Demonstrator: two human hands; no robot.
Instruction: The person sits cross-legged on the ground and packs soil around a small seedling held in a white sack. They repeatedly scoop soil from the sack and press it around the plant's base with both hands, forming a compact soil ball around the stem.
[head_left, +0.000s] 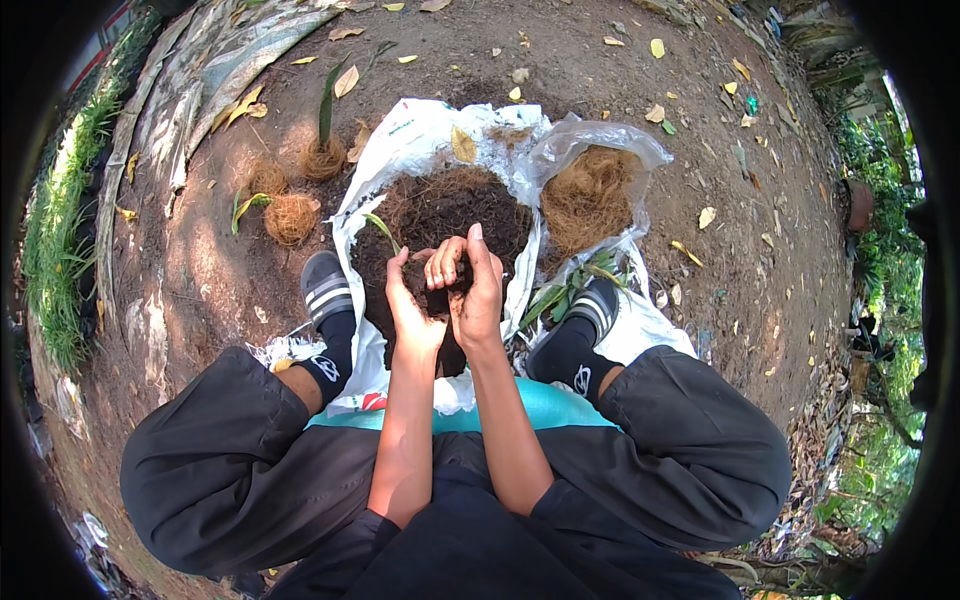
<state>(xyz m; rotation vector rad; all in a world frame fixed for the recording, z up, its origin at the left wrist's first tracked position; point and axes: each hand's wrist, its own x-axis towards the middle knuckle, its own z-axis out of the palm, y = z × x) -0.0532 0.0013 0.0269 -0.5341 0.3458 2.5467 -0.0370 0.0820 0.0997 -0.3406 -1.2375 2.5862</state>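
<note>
My left hand (411, 304) and my right hand (478, 289) are cupped together around a clump of dark soil (436, 301), over an open white sack (351, 225) of dark soil and fibre. A green leaf (384, 231) sticks up beside my left thumb; its base is hidden. Soil clings to my fingers. To the right of the sack, a clear plastic bag (651, 154) holds brown coconut fibre (589, 196). Green leafy cuttings (574, 291) lie near my right foot.
Fibre-wrapped balls (291, 219) lie on the ground at left, one (322, 157) with an upright leaf. My sandalled feet (328, 289) flank the sack. Old sheeting (247, 64) lies at upper left beside a grass strip (64, 247). Dry leaves are scattered about.
</note>
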